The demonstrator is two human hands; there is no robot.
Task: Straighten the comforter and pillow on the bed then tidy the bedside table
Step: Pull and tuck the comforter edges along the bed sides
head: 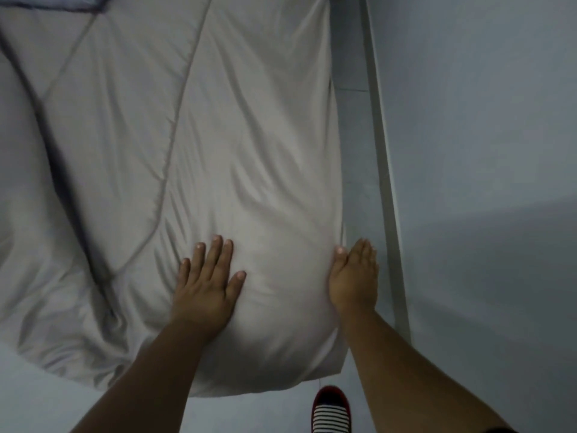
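Below me, the pale grey quilted comforter (193,145) fills most of the view, lying over the bed with its long axis running straight away from me toward the top of the frame. Its right edge sits just beside the narrow strip of floor (352,126) and the pale baseboard (379,145) along the blue-grey wall (474,120); its near end bulges over the foot of the bed, directly in front of me. Stitched seams and loose folds run up the left part, which is more rumpled than the right.

A darker blue-grey corner of fabric (90,3) shows at the far top left; possibly the pillow, but I cannot tell. The bedside table is not in view.

My left hand (207,276) lies flat on top of the near bulge, fingers spread, palm down, gripping nothing. My right hand (354,276) is open with fingers together, pressed edge-on against the comforter's right side, thumb on the fabric.

Judgement: both hands are at the near end, equally close, so the work lies ahead of them along the long axis. Smoothing means pushing away from me; the right hand is placed to square the side edge, the left to reach the creases leftward.

One red shoe with a striped top (331,410) shows on the floor below the comforter's hem.
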